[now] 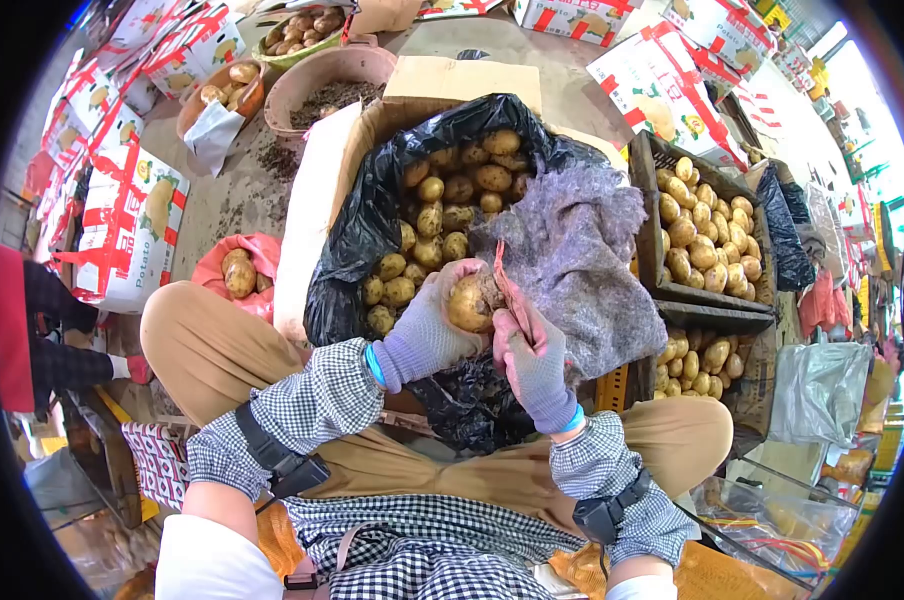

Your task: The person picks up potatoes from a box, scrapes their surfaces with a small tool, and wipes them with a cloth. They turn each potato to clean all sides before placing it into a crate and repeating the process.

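My left hand point(427, 325), in a pale lilac knit glove, is closed around a dirt-smeared potato point(469, 304). My right hand point(537, 365), gloved the same way with a pinkish palm, pinches a thin reddish strip of cloth point(503, 272) against the potato's right side. Part of the strip is hidden by the fingers. Just beyond both hands stands an open cardboard box point(462, 82) lined with a black plastic bag point(347, 250). Several soil-specked potatoes point(429, 220) lie inside it. A grey fuzzy cloth point(582, 260) drapes over the box's right side.
Crates of cleaner potatoes point(707, 235) stand at the right, one nearer me. At the left are a red bag of potatoes point(240, 270), a soil-filled pink tub point(317, 75) and printed potato cartons point(132, 225). A person's dark-clad leg point(67, 330) shows at the left edge.
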Motion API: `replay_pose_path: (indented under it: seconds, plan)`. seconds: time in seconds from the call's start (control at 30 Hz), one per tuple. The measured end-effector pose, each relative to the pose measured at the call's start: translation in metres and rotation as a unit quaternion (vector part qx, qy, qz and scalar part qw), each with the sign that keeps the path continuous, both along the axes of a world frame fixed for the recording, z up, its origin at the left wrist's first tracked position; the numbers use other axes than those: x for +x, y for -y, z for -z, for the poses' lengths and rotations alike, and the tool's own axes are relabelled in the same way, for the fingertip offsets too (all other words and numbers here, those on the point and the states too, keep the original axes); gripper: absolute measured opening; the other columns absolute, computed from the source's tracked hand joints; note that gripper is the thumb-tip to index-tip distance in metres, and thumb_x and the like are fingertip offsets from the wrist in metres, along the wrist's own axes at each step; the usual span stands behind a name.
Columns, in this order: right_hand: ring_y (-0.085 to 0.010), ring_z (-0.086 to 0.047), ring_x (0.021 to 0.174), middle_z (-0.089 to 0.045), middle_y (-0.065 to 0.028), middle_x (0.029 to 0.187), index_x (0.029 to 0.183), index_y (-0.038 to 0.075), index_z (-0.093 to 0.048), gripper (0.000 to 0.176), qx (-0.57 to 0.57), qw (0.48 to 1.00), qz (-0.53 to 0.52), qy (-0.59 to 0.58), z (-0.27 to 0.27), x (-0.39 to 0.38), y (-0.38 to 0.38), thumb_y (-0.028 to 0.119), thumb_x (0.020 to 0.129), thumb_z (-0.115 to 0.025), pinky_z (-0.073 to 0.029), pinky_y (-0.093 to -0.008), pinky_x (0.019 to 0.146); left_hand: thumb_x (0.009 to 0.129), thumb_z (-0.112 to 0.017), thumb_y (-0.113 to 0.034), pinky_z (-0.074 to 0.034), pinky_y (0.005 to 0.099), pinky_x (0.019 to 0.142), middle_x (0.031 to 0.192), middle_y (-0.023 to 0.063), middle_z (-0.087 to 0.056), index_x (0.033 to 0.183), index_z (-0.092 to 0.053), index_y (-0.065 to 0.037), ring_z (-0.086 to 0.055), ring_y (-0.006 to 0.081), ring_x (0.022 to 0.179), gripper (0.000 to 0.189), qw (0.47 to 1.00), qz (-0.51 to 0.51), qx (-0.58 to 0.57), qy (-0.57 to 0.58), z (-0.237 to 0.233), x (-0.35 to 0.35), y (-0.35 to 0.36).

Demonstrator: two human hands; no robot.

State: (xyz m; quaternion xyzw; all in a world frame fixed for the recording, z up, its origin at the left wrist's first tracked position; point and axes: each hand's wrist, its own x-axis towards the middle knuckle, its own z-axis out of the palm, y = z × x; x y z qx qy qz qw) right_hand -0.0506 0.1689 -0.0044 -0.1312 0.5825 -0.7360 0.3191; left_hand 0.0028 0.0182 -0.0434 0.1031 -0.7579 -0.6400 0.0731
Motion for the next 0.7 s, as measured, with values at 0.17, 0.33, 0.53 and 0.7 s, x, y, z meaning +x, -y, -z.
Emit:
replay_pose_path:
  seconds: [0.17,0.33,0.53,0.7]
  plan:
    - [-0.0025,-0.043,0.058,-0.055,0.0046,0.076,0.13,0.002,-0.052,0.037,0.089,0.985,-0.097,-0.108,0.01,0.008,-0.004,0.01,0.094,-0.054,-0.039,-0.0189,0.053,0.06,-0.084,-0.003,-0.045,0.0296,0.096,0.122,0.0065,-0.05,0.13,-0.036,-0.006,-0.053,0.015,0.109,0.086,0.999,0.025,-0.032,0.003,0.0,-0.001,0.005]
    - [-0.0065,-0.047,0.053,-0.052,0.0004,0.063,0.132,0.001,-0.048,0.038,0.029,0.992,0.098,-0.079,-0.009,-0.018,-0.006,0.012,0.095,-0.047,-0.042,-0.0218,0.051,0.061,-0.082,0.002,-0.039,0.0301,0.102,0.125,0.0064,-0.046,0.132,-0.038,-0.008,-0.046,0.0158,0.117,0.083,0.994,0.005,0.105,-0.03,-0.041,-0.003,-0.002]
    - [-0.005,-0.046,0.054,-0.05,0.0017,0.064,0.137,-0.001,-0.041,0.042,-0.031,0.997,0.063,0.023,-0.016,-0.028,-0.013,0.01,0.097,-0.046,-0.044,-0.0203,0.056,0.062,-0.084,-0.003,-0.037,0.0313,0.103,0.128,0.007,-0.043,0.133,-0.039,-0.007,-0.045,0.0167,0.12,0.084,0.992,0.02,0.033,-0.116,-0.028,0.001,-0.005]
    - [-0.0078,-0.049,0.058,-0.054,-0.0008,0.071,0.135,-0.002,-0.044,0.041,-0.062,0.998,-0.009,0.006,-0.007,-0.021,-0.019,0.009,0.096,-0.048,-0.048,-0.0253,0.061,0.065,-0.083,-0.008,-0.036,0.0328,0.104,0.129,0.0091,-0.043,0.131,-0.041,-0.005,-0.043,0.0198,0.122,0.078,0.981,0.026,-0.103,-0.16,-0.02,-0.001,0.001]
